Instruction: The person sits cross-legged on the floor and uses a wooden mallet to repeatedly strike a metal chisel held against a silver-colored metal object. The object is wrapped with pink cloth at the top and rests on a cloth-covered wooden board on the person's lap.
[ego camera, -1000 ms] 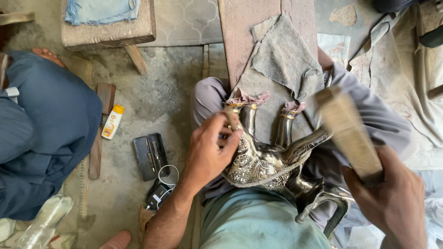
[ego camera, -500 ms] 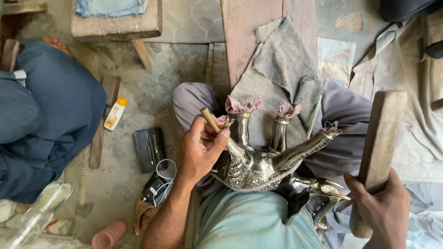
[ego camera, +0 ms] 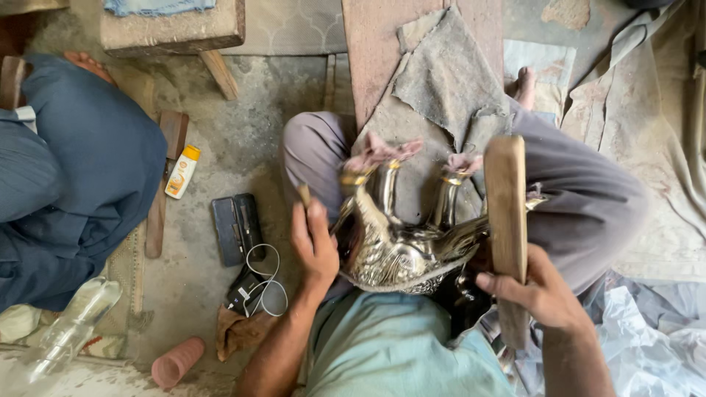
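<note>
Silver embossed metal figure [ego camera: 401, 246], animal-shaped with long legs, is lying upside down in the person's lap, legs pointing up and away toward the grey cloth [ego camera: 441, 95]. Feet are wrapped in pinkish rag bits [ego camera: 379, 151], probably to keep them from scratching. Inverted pose is likely giving access to the belly and leg area, and the thighs are cradling it so it isn't rolling.

Left hand [ego camera: 315, 242] is pressing against the figure's left flank, fingers curled round a small stick-like tool [ego camera: 303, 194] whose tip is poking out above the knuckles; hand is closed on that tool while also bracing the piece. Right hand [ego camera: 540, 290] is wrapped tight round the lower end of a flat wooden mallet [ego camera: 506, 213], held upright just beside the figure's right side, grip low for swing leverage, it seems.

Cloth is draped over a reddish wooden plank [ego camera: 382, 51] running ahead between the knees, seemingly as padding.

Out on the concrete floor [ego camera: 257, 132]: dark case [ego camera: 235, 228] and a black gadget with white cable [ego camera: 257, 287] near the left elbow, small orange-capped tube [ego camera: 182, 170], pink ribbed cup [ego camera: 176, 362], clear plastic bottle [ego camera: 70, 331]. Another person in blue clothing [ego camera: 66, 184] is sitting well apart at far left. Crumpled white plastic [ego camera: 647, 338] is lying at right.
</note>
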